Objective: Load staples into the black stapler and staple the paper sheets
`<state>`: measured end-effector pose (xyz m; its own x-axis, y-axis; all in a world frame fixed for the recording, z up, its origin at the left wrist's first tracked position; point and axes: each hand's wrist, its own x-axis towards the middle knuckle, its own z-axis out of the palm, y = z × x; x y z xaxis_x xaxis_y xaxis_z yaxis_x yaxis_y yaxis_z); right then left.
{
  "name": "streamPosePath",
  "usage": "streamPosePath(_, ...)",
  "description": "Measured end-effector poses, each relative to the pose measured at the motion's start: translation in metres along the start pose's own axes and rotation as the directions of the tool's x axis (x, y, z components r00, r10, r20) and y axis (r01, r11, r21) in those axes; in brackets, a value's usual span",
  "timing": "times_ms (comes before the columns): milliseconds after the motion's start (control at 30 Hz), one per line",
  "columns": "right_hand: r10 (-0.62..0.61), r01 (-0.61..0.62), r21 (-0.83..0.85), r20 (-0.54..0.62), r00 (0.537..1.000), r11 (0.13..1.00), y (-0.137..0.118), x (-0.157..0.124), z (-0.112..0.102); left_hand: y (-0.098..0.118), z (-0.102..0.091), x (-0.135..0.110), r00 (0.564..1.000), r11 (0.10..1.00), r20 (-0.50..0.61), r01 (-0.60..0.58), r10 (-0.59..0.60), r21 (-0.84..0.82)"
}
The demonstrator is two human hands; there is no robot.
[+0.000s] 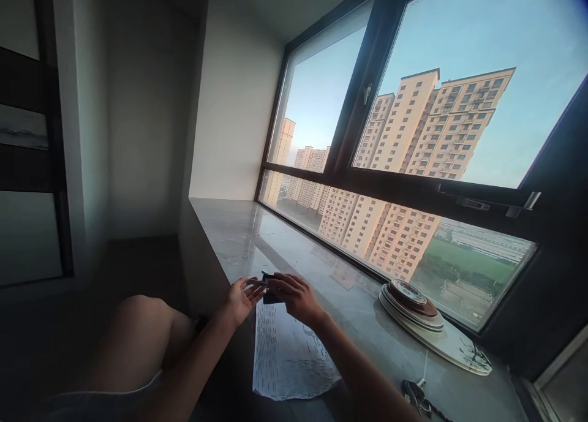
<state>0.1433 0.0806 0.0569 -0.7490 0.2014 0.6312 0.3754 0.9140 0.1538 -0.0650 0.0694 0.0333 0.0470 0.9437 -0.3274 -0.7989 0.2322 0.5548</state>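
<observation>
The right hand [296, 294] grips a black thing [272, 298] — the left hand [241, 301], just beside, seems to pinch a slim piece [257, 282]. Handling looks under way; what remains is unclear. Paper [287, 354] lies nearer than the hands, plates [411, 321] to their right — both on the sill [358, 312].

L hand [239, 301] & R hand [296, 294] meet over sill [229, 229] nr its inner edge, small obj [272, 297] btwn them, in R hand. Sheet [287, 357] on sill, just nearer the body, R forearm [349, 357] over its R side. Plates [411, 299], stacked atop platter [463, 350], to R, by window [339, 155]. Corded item [416, 397] nearer, R of forearm. Wall [229, 134] at sill's far end. Knee [142, 324] L of sill. Bldgs [441, 125] outside, beyond window.
</observation>
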Motion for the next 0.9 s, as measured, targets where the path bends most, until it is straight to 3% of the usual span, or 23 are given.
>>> streamPosePath(100,-0.099,0.104,-0.149,0.039,0.994,0.983,-0.006,-0.002,0.002,-0.003,-0.001,-0.001,1.0,0.999,0.022,0.022,-0.022,-0.028)
streamPosePath(200,-0.091,0.096,-0.168,0.037,0.995,0.981,-0.006,-0.003,0.003,-0.005,-0.002,0.003,0.999,0.997,0.034,0.023,-0.021,-0.07)
streamPosePath(300,0.075,-0.076,-0.031,-0.039,0.996,0.997,-0.001,-0.001,0.004,-0.003,-0.002,0.009,0.998,0.995,-0.051,-0.046,0.041,-0.087)
streamPosePath(367,0.267,-0.258,0.16,-0.042,0.963,0.953,0.006,-0.002,0.004,0.0,-0.003,0.012,0.983,0.988,-0.136,-0.136,0.125,-0.078)
streamPosePath(433,0.418,-0.416,0.353,0.074,0.905,0.838,0.014,-0.006,0.004,0.005,-0.002,0.012,0.962,0.973,-0.181,-0.219,0.203,-0.071)
streamPosePath(533,0.437,-0.538,0.503,0.314,0.843,0.676,0.025,-0.017,0.002,0.01,0.001,0.008,0.93,0.942,-0.168,-0.334,0.327,-0.017)
streamPosePath(633,0.339,-0.557,0.528,0.456,0.823,0.641,0.03,-0.025,-0.002,0.01,0.006,-0.001,0.89,0.887,-0.043,-0.447,0.455,0.119)
streamPosePath(700,0.296,-0.552,0.513,0.497,0.815,0.657,0.031,-0.026,-0.005,0.007,0.01,-0.008,0.882,0.862,0.082,-0.471,0.464,0.184)
streamPosePath(800,0.309,-0.504,0.545,0.412,0.857,0.67,0.027,-0.019,-0.012,0.001,0.017,-0.017,0.891,0.869,0.224,-0.441,0.395,0.223)
streamPosePath(900,0.398,-0.398,0.593,0.138,0.907,0.7,0.017,-0.004,-0.019,-0.007,0.024,-0.027,0.897,0.887,0.283,-0.405,0.339,0.223)
